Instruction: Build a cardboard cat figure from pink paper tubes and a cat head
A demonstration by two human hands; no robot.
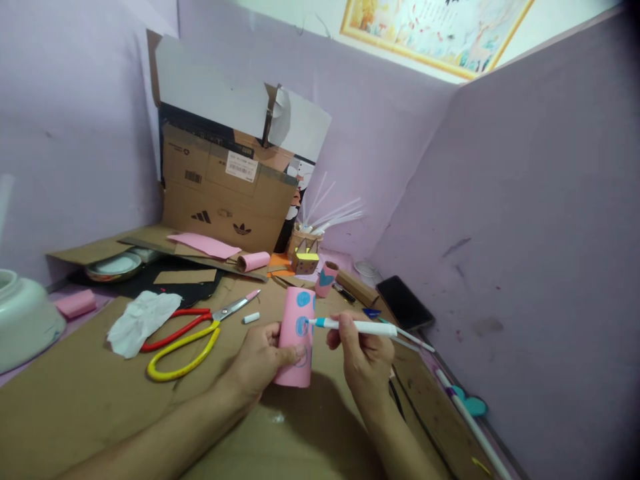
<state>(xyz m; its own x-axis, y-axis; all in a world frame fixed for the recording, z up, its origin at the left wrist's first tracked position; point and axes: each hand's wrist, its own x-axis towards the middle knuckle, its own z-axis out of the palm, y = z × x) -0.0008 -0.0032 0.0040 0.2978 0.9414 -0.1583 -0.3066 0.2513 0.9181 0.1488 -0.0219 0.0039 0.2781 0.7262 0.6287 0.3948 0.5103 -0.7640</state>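
My left hand (257, 360) is closed round a pink paper-covered tube (297, 337) with blue circles drawn on it, held upright just above the cardboard-covered table. My right hand (364, 353) pinches a white marker (357, 327) with a blue tip, and the tip touches a blue circle on the tube. A white marker cap (251, 318) lies left of the tube.
Scissors with red and yellow handles (193, 333) and crumpled white paper (140, 320) lie at left. Behind stand a cardboard box (225, 193), a pink roll (254, 261), a small pink tube with a blue heart (326, 278) and sticks. A black phone (404, 302) lies right, a white bowl (23, 317) far left.
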